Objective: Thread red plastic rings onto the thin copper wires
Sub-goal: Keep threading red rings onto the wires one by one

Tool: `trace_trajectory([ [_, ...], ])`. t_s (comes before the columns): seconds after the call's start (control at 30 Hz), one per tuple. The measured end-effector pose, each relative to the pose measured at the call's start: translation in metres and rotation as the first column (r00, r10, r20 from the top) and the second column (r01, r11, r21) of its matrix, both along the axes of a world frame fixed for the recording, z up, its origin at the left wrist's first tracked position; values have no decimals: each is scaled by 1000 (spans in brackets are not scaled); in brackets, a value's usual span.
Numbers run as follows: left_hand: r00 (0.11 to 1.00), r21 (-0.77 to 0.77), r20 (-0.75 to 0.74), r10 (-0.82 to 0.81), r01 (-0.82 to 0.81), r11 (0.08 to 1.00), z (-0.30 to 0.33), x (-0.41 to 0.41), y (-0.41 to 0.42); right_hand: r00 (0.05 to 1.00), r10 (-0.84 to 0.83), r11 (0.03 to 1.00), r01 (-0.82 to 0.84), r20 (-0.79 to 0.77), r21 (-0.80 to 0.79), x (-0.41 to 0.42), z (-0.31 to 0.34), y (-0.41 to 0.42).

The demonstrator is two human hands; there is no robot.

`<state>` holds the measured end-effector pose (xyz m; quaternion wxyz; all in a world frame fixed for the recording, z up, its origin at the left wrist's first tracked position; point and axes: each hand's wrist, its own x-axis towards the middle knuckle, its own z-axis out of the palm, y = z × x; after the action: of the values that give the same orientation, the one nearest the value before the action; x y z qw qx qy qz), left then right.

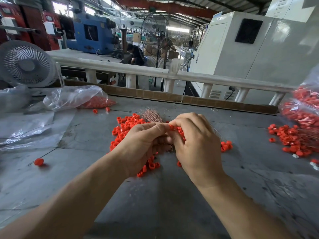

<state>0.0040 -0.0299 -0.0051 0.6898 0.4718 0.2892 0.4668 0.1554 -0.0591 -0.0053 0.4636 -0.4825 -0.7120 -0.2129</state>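
Observation:
Both hands meet over a heap of loose red rings [123, 128] on the grey table [172, 204]. My right hand [196, 145] pinches one red ring [171, 127] between thumb and fingertips. My left hand [143, 145] curls round a bundle of thin copper wires [152, 116], whose far ends fan out beyond the fingers. The left fingertips touch the held ring. The wire tip at the ring is too fine to make out.
A clear bag with red rings [81, 99] lies at the back left, near a small white fan [25, 64]. Another full bag [305, 111] and a ring pile with wires [291, 140] sit at the right. One stray ring [39, 162] lies left. A cardboard strip [172, 97] lines the far edge.

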Motion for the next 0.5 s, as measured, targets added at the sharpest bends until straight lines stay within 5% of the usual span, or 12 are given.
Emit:
trace_trajectory([
  [0.5,999,-17,14,43,-42,999,4,0,-3,1000,-27,999,26,-6,-20,-3,0,0],
])
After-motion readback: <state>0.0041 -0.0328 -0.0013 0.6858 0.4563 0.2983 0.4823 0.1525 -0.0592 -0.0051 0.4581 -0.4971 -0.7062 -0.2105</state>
